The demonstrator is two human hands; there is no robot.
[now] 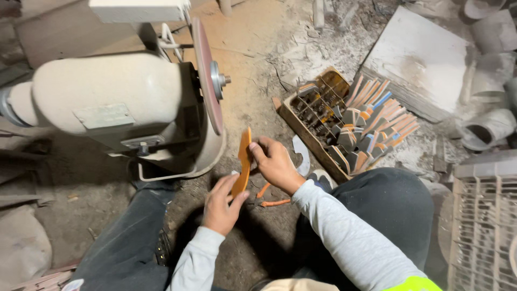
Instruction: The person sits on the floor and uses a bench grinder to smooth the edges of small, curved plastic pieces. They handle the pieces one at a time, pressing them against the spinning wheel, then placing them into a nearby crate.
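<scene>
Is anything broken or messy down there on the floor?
Yes. Thin orange scraps lie loose on the dirty floor under both hands, a pale curved piece sits beside them, and pale dust and rubble spread behind the wooden box of pieces.

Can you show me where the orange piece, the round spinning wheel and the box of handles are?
orange piece (243,161): head view, on its flat middle, between both hands.
grinding wheel (207,75): head view, on its reddish face.
wooden box (293,119): head view, on its near rim.
</scene>
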